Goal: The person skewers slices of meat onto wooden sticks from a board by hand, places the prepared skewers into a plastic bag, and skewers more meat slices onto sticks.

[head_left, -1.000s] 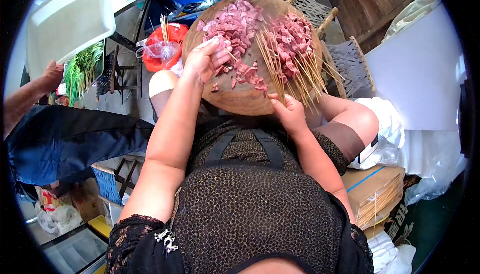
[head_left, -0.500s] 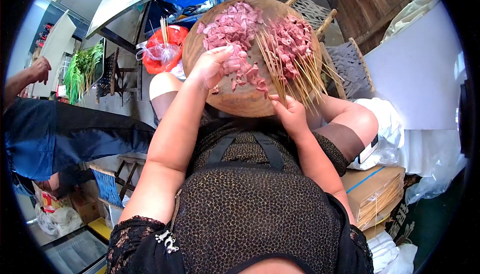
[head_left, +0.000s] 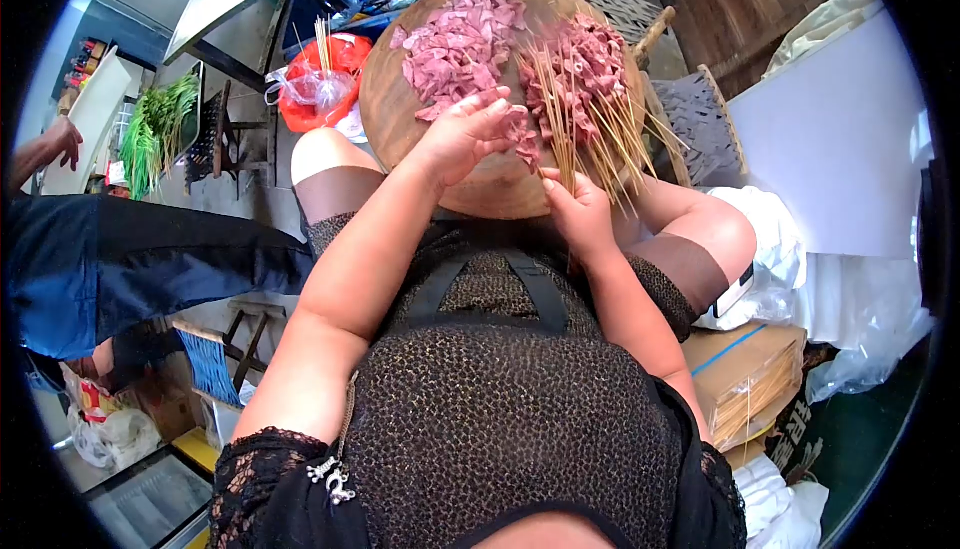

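Observation:
My right hand [head_left: 581,213] is closed round the lower end of a thin bamboo skewer near the front edge of a round wooden board [head_left: 388,119]. Pieces of pink sliced meat [head_left: 523,139] are threaded on that skewer. My left hand [head_left: 468,137] is beside this meat, fingers stretched and apart; whether the fingertips touch it I cannot tell. Behind my left hand lies a pile of loose meat slices [head_left: 455,44]. Finished-looking meat skewers [head_left: 590,67] lie heaped on the board's right side, their bare sticks [head_left: 612,154] pointing toward me.
A red plastic bag [head_left: 335,89] with upright sticks stands left of the board. Woven-seat stools [head_left: 690,124] are at the right, above a cardboard box of sticks [head_left: 750,379]. Another person's hand [head_left: 62,142] and dark-trousered leg [head_left: 190,244] show at left, near green leaves [head_left: 160,124].
My left hand has moved right, toward the skewer, and its fingers have spread. Loose slices that were at its fingers no longer show there. My right hand keeps its hold on the skewer.

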Tool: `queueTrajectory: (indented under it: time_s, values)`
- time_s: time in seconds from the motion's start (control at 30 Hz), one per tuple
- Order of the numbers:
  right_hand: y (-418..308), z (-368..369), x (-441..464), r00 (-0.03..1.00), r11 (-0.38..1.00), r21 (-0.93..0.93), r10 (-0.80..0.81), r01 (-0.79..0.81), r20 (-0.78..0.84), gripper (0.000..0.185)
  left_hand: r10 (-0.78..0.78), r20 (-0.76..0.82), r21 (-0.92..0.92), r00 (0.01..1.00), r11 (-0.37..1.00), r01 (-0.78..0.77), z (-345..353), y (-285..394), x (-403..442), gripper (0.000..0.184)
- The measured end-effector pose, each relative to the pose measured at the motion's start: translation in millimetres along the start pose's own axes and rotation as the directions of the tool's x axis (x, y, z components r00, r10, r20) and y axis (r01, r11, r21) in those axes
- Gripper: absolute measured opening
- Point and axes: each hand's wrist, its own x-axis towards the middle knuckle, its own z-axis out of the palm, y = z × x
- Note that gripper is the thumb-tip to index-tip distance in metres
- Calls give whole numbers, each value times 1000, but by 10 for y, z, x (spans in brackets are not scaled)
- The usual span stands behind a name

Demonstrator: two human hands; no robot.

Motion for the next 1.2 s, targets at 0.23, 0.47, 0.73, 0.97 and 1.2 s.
queueTrajectory:
  time_s: [0.23,0.47,0.73,0.97,1.2]
  values:
    - [-9,23,-14,1000,999,-26,-21,22,17,20,1,-50,-77,999,997,-5,49,-97,88,31]
    - [-61,63,-15,1000,999,-45,-18,19,14,20,48,-132,-111,990,992,-63,98,-76,159,29]
    - [-551,-105,80,893,802,-478,-443,358,-75,21,177,-49,100,983,980,-172,-79,461,85,45]
    - [-616,-486,314,853,302,-930,-522,210,23,19,377,-267,759,887,649,-47,-938,482,239,20]
    - [-904,-250,-135,948,905,-366,-285,218,-139,26,459,-20,995,888,-82,65,-915,203,209,31]
